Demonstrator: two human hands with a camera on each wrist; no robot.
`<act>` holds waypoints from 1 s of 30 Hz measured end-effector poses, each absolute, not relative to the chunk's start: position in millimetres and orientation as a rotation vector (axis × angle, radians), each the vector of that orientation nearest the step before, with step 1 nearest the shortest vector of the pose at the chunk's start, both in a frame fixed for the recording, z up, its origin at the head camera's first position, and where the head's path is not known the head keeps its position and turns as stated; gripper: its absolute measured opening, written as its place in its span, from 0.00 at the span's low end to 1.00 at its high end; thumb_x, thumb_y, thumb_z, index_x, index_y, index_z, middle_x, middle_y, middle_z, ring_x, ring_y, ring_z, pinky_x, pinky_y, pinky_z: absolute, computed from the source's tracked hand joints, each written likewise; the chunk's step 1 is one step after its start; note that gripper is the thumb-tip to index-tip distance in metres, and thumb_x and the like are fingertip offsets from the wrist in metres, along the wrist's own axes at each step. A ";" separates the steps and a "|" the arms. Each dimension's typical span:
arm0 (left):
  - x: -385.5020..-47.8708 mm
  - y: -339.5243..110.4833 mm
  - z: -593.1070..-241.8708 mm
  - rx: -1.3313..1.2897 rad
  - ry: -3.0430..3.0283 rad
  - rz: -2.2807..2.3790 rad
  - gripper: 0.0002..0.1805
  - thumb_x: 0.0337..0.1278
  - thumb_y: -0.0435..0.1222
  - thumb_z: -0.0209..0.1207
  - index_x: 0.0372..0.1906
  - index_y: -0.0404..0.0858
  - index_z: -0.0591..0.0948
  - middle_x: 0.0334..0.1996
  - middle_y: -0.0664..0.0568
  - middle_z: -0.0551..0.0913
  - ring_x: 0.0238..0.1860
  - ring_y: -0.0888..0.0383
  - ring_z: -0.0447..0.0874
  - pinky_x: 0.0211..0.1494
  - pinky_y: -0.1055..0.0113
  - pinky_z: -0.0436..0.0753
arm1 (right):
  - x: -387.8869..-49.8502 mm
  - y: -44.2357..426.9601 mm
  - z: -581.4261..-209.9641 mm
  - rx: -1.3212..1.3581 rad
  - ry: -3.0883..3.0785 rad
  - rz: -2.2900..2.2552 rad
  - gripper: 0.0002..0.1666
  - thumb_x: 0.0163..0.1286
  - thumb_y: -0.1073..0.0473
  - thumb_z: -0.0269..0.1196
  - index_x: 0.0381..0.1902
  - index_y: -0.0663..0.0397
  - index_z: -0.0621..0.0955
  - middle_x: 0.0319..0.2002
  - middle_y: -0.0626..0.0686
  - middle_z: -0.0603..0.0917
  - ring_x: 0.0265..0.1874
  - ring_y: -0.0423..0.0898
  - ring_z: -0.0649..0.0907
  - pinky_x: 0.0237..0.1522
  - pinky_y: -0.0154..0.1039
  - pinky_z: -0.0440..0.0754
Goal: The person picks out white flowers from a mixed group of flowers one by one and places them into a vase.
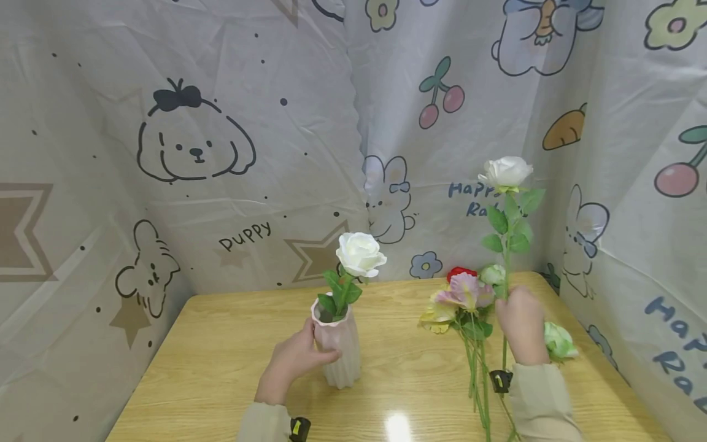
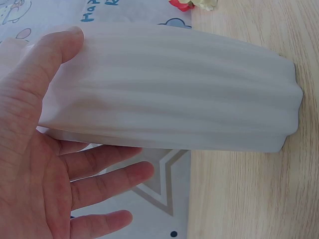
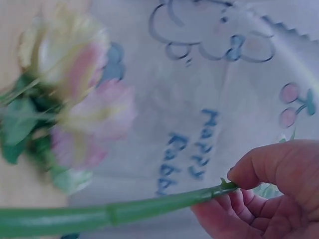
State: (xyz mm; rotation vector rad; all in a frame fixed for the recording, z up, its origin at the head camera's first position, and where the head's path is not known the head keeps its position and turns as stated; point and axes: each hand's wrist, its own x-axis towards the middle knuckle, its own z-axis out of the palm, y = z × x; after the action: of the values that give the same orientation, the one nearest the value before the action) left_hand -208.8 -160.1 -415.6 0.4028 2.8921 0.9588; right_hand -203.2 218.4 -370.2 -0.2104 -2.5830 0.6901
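Observation:
A pale pink fluted vase (image 1: 341,353) stands on the table with a white rose (image 1: 360,254) upright in its mouth. My left hand (image 1: 301,353) holds the vase near its rim, thumb (image 2: 67,42) across the front; in the left wrist view several fingers (image 2: 112,184) extend past its side. On the right, another white rose (image 1: 506,173) rises above my right hand (image 1: 521,322), which pinches its green stem (image 3: 149,205) between thumb and fingers. Beside that hand lie artificial flowers, among them a pink-lilac bloom (image 1: 466,291), a yellow one (image 1: 439,313) and a red one (image 1: 461,272).
A pale green flower (image 1: 560,341) lies right of my right hand, near the table's right side. Several loose stems (image 1: 479,380) reach toward the front of the wooden table (image 1: 232,344). Printed curtains (image 1: 309,159) hang close behind it and along the sides.

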 end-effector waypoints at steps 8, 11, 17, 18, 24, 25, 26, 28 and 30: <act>-208.1 -159.7 -414.6 0.410 2.887 0.967 0.51 0.38 0.56 0.64 0.65 0.34 0.55 0.55 0.36 0.71 0.47 0.43 0.76 0.39 0.50 0.77 | -207.3 183.4 -342.9 -0.156 -2.467 0.762 0.07 0.54 0.69 0.52 0.28 0.72 0.70 0.23 0.64 0.72 0.21 0.57 0.72 0.22 0.52 0.71; -207.5 -159.3 -413.4 0.416 2.876 0.986 0.52 0.38 0.55 0.64 0.65 0.33 0.54 0.55 0.35 0.71 0.47 0.42 0.76 0.40 0.49 0.77 | -209.3 169.1 -332.7 -0.135 -2.434 0.796 0.09 0.54 0.69 0.53 0.31 0.74 0.71 0.26 0.66 0.73 0.26 0.61 0.74 0.29 0.54 0.72; -208.2 -159.9 -413.7 0.416 2.873 0.992 0.53 0.38 0.55 0.64 0.66 0.34 0.53 0.56 0.35 0.70 0.48 0.41 0.75 0.40 0.49 0.76 | -212.2 137.5 -314.5 -0.069 -2.404 0.875 0.11 0.55 0.69 0.53 0.36 0.72 0.72 0.30 0.63 0.75 0.28 0.57 0.76 0.30 0.49 0.74; -208.5 -160.3 -414.0 0.413 2.874 0.990 0.53 0.38 0.55 0.64 0.66 0.34 0.53 0.56 0.35 0.70 0.48 0.41 0.75 0.40 0.49 0.76 | -212.9 132.0 -312.6 -0.046 -2.387 0.879 0.11 0.55 0.69 0.53 0.36 0.71 0.73 0.30 0.62 0.75 0.28 0.56 0.76 0.29 0.48 0.75; -208.6 -161.5 -415.7 0.399 2.863 1.002 0.53 0.38 0.56 0.64 0.66 0.34 0.53 0.55 0.35 0.70 0.48 0.41 0.75 0.41 0.48 0.76 | -213.9 96.9 -303.2 0.118 -2.253 0.905 0.08 0.54 0.72 0.54 0.34 0.70 0.73 0.27 0.60 0.75 0.23 0.52 0.76 0.22 0.43 0.75; -208.4 -161.6 -415.9 0.396 2.860 1.007 0.53 0.37 0.56 0.64 0.66 0.34 0.53 0.56 0.35 0.70 0.48 0.41 0.74 0.42 0.48 0.76 | -213.7 91.2 -301.8 0.140 -2.230 0.908 0.08 0.53 0.72 0.55 0.34 0.70 0.74 0.27 0.59 0.75 0.23 0.52 0.75 0.23 0.43 0.75; -208.4 -161.6 -416.1 0.394 2.859 1.010 0.53 0.37 0.56 0.64 0.66 0.34 0.54 0.56 0.35 0.70 0.49 0.41 0.74 0.42 0.47 0.75 | -213.5 85.7 -300.6 0.162 -2.212 0.903 0.08 0.53 0.72 0.55 0.33 0.69 0.74 0.26 0.59 0.74 0.23 0.52 0.75 0.23 0.43 0.75; -208.7 -161.7 -416.5 0.389 2.860 1.012 0.52 0.37 0.56 0.64 0.65 0.34 0.54 0.55 0.35 0.70 0.48 0.41 0.74 0.43 0.47 0.75 | -212.7 75.3 -297.4 0.207 -2.182 0.897 0.07 0.52 0.73 0.56 0.32 0.69 0.74 0.25 0.58 0.74 0.23 0.51 0.75 0.23 0.42 0.75; -209.0 -161.5 -416.7 0.388 2.860 1.012 0.52 0.38 0.56 0.64 0.65 0.33 0.55 0.55 0.35 0.70 0.49 0.41 0.74 0.44 0.47 0.74 | -211.4 65.9 -294.4 0.252 -2.158 0.899 0.08 0.51 0.74 0.57 0.32 0.69 0.74 0.25 0.58 0.74 0.23 0.50 0.76 0.22 0.41 0.76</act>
State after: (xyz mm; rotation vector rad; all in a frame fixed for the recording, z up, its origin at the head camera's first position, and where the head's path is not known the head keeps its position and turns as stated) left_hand -209.0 -161.5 -416.7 0.3885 2.8603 1.0122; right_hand -211.4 65.9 -294.4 0.2521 -2.1583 0.8994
